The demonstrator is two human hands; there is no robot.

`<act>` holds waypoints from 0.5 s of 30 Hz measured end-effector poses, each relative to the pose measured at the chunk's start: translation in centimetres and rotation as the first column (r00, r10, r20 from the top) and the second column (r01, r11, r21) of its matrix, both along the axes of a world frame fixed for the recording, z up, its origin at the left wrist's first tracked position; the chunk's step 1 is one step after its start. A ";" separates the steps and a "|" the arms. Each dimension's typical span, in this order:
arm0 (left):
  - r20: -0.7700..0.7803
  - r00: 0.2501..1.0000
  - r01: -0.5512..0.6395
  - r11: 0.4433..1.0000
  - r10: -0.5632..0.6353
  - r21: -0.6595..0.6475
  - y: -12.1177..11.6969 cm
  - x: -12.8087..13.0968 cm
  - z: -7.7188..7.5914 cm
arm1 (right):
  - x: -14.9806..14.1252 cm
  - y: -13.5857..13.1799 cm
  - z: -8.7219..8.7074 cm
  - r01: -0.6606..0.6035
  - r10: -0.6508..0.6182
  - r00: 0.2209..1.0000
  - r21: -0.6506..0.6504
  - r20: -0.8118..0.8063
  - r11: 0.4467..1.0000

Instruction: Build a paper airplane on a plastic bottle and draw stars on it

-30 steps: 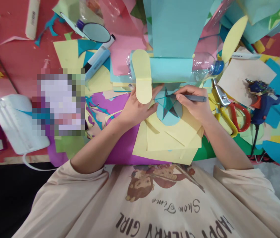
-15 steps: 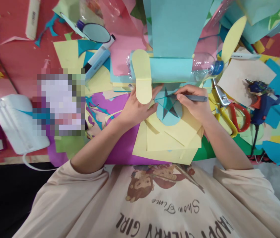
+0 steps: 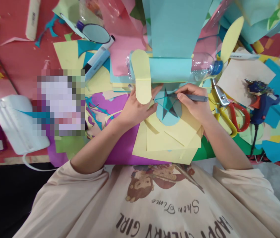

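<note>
My right hand [image 3: 193, 100] is closed around a grey marker pen [image 3: 197, 98], its tip at a five-pointed star [image 3: 168, 104] drawn on a light blue paper circle [image 3: 170, 121]. The star is partly filled with dark colour. On the circle's other side, my left hand [image 3: 140, 107] lies with fingers spread, thumb and forefinger at its edge. A pale yellow rounded strip [image 3: 143, 91] covers part of that hand's fingers. Under the circle are several pale yellow sheets [image 3: 172, 143]. Just beyond both hands lies a clear plastic bottle [image 3: 201, 64] wrapped in light blue paper.
Red-and-yellow-handled scissors [image 3: 239, 117] and a blue glue gun [image 3: 261, 105] lie to the right. Leftward are a blurred-out phone-like object [image 3: 60, 102], a white device [image 3: 18, 124] with a cable, and a blue-and-black marker [image 3: 99, 59]. Coloured paper scraps cover much of the red table [image 3: 13, 66].
Both hands and the pen stay almost where they were. The yellow leaf shape by the bottle cap has shifted slightly left.
</note>
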State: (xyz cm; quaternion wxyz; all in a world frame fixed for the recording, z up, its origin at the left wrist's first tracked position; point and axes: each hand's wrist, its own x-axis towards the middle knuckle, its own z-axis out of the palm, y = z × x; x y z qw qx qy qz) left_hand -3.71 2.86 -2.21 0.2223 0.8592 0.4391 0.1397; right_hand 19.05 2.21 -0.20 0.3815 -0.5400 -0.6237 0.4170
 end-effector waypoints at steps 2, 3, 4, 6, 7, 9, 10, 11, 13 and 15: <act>0.000 1.000 -0.004 1.000 0.004 -0.005 0.0 0.0 0.0 | 0.0 0.0 0.0 0.011 -0.011 1.000 -0.001 -0.004 1.000; -0.002 1.000 -0.005 1.000 0.005 -0.003 0.0 0.0 0.0 | 0.1 0.0 0.0 0.021 -0.021 1.000 -0.001 -0.020 1.000; -0.005 1.000 -0.005 1.000 0.005 0.001 0.0 0.0 0.0 | 0.1 -0.1 0.0 0.033 -0.033 0.998 -0.004 -0.049 0.999; -0.012 1.000 0.004 1.000 -0.004 0.017 0.0 -0.1 0.0 | 0.2 -0.1 0.0 0.048 -0.048 0.992 -0.008 -0.118 0.999; -0.015 1.000 0.010 1.000 -0.010 0.027 0.0 -0.1 0.0 | 0.3 -0.1 0.0 0.046 -0.047 0.989 -0.011 -0.139 0.999; -0.016 1.000 0.016 0.999 -0.015 0.044 0.0 -0.2 -0.1 | 0.3 -0.1 0.1 0.027 -0.030 0.990 -0.025 -0.135 0.999; -0.014 1.000 0.013 0.999 -0.013 0.049 0.0 -0.2 -0.1 | 0.3 -0.1 0.2 0.016 -0.020 0.993 -0.035 -0.116 0.999; -0.012 1.000 0.008 0.999 -0.007 0.050 -0.1 -0.2 -0.1 | 0.2 -0.1 0.2 0.009 -0.013 0.995 -0.043 -0.094 0.999; -0.009 1.000 -0.004 0.999 0.005 0.045 -0.1 -0.2 -0.2 | 0.1 -0.1 0.2 0.003 -0.006 0.998 -0.049 -0.058 0.999; -0.008 1.000 -0.012 0.999 0.013 0.038 -0.1 -0.2 -0.3 | -0.1 0.0 0.2 0.002 -0.003 1.000 -0.028 -0.027 1.000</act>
